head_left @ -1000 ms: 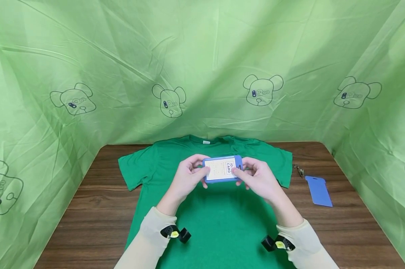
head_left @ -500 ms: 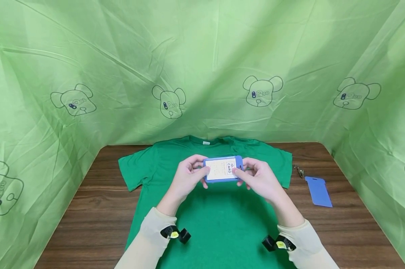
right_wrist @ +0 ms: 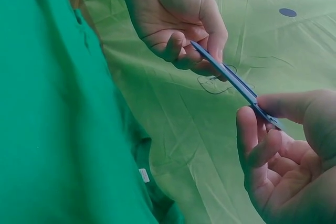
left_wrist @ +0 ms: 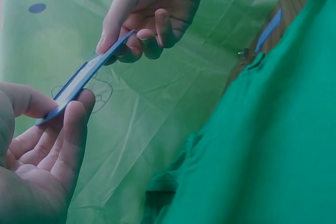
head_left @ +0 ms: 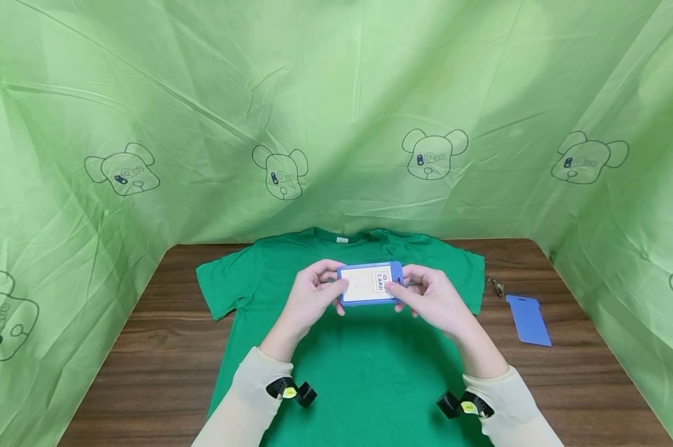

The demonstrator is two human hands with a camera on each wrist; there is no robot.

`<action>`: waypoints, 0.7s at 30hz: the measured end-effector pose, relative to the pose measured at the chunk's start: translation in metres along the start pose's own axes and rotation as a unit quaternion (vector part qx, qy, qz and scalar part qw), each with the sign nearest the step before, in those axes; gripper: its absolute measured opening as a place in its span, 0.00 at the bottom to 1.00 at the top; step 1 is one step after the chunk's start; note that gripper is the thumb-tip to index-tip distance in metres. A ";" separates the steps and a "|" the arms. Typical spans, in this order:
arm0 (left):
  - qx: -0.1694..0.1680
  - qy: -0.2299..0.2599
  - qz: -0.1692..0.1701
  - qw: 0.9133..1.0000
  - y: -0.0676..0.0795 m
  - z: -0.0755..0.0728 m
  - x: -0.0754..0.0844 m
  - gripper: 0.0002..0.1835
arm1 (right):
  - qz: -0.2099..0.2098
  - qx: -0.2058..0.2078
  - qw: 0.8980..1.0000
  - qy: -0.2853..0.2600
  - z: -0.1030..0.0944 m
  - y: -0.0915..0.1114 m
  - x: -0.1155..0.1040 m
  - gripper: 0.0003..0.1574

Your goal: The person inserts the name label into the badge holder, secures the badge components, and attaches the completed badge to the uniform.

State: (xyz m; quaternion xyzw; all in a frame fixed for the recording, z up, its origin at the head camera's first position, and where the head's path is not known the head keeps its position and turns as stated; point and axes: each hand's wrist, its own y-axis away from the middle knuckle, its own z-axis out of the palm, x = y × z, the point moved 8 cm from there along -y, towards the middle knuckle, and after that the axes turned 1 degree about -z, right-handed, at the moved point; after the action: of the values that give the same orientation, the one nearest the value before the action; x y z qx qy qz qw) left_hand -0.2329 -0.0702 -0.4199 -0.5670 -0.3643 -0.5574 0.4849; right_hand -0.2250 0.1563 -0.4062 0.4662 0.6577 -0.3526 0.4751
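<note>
A blue ID card holder (head_left: 364, 284) with a white "ID CARD" insert is held level above the chest of a green T-shirt (head_left: 364, 366). My left hand (head_left: 315, 290) pinches its left end, thumb on the face and fingers behind. At the slotted right end, my right hand (head_left: 431, 297) pinches it the same way. Both wrist views show the holder edge-on, a thin blue card holder (left_wrist: 86, 77) in the left one. A second flat blue piece (head_left: 529, 320) with a slot lies on the table to the right, away from both hands.
The T-shirt lies spread on a brown wooden table (head_left: 146, 347), sleeves out, collar toward the back. A small metal clip (head_left: 497, 287) sits by the right sleeve, near the blue piece. Light green cloth (head_left: 336, 74) with bear drawings hangs around the back and sides.
Both hands keep their grip on the card holder, which has hardly moved. The whole head view has shifted down very slightly.
</note>
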 end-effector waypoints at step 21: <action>0.022 0.006 -0.007 1.000 -0.002 -0.012 -0.004 0.13 | -0.010 0.034 0.999 0.020 -0.027 0.014 -0.008 0.17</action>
State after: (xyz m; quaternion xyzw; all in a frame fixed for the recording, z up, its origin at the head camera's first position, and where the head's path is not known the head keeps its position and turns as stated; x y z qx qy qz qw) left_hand -0.2386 -0.0803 -0.4245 -0.5502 -0.3781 -0.5559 0.4952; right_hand -0.2186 0.1833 -0.3903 0.4828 0.6594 -0.3700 0.4418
